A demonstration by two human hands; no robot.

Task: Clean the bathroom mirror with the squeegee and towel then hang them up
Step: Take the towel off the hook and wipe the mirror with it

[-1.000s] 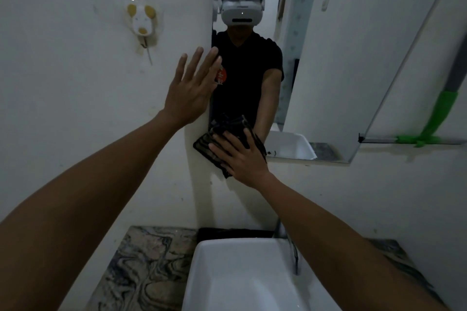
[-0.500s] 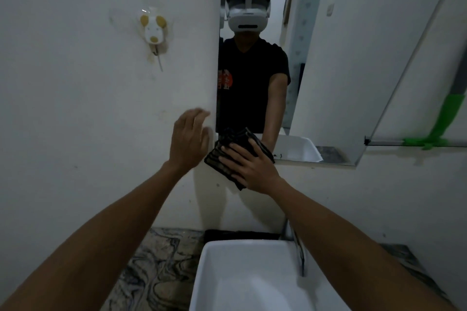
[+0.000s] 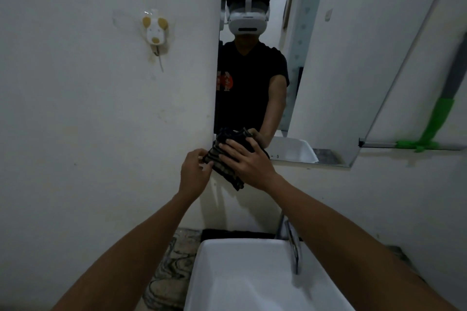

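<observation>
A dark striped towel (image 3: 225,170) is bunched against the lower left corner of the wall mirror (image 3: 336,63). My right hand (image 3: 246,163) presses flat on top of it. My left hand (image 3: 194,171) touches the towel's left edge with its fingers curled onto the cloth. A green and grey squeegee (image 3: 429,131) hangs on the wall to the right of the mirror, its blade level with the mirror's lower edge. Neither hand is near the squeegee.
A white mouse-shaped hook (image 3: 154,33) is stuck on the wall left of the mirror. Below my arms are a white basin (image 3: 252,280) with a chrome tap (image 3: 293,245) and a marbled counter (image 3: 171,272). The mirror reflects a person wearing a headset.
My left hand has dropped from high beside the mirror's edge down to the towel and now touches it. My right hand has stayed on the towel at the mirror's lower corner.
</observation>
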